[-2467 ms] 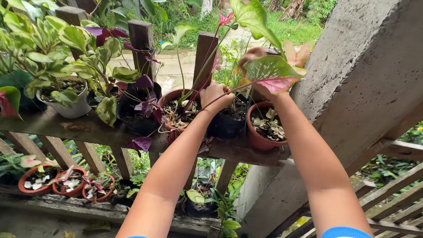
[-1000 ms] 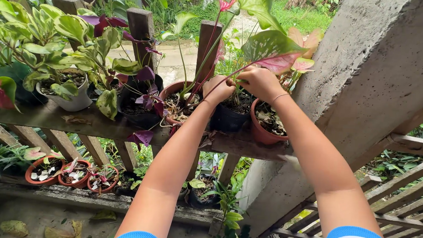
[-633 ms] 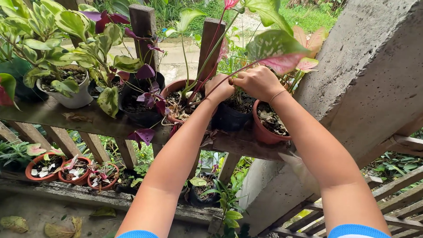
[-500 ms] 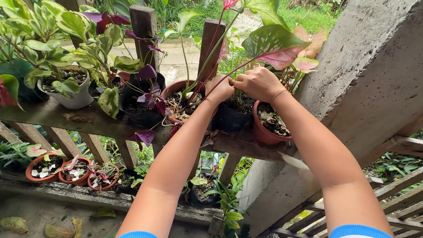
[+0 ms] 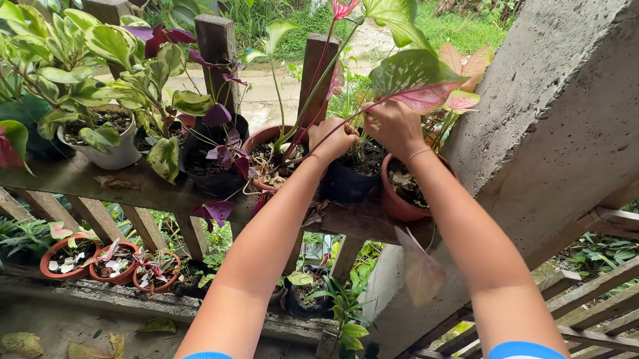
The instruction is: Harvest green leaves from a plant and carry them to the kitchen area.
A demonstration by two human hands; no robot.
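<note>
Leaf point(image 5: 421, 271) in mid-air is the new thing here: a pale pinkish, wilted blade hangs below the right end of the wooden shelf point(image 5: 86, 182), just under the right forearm, where half a second ago only a blurred pale streak shows at the shelf's edge. It touches neither hand, so I judge it has been plucked loose and let fall, which would mean one spent leaf is off the plant.

Both hands have stayed up at the pots near the shelf's right end. The left hand point(image 5: 333, 139) is clenched over the rim of the black pot point(image 5: 344, 186), its fingers point(image 5: 344, 133) curled shut around the thin reddish stalks that rise there. The right hand point(image 5: 394, 125) has lifted a little and sits above the terracotta pot point(image 5: 396, 203), fingers pinched on a stalk just under the big green-and-pink speckled leaf point(image 5: 416, 78); what exactly lies inside that pinch I cannot tell. The two hands are close but no longer pressed knuckle to knuckle as they were a moment back.

Further left along the shelf stand another terracotta pot point(image 5: 258, 140), a dark pot of purple leaves point(image 5: 206, 179) and a white pot point(image 5: 115, 155) of variegated foliage, all untouched.
</note>
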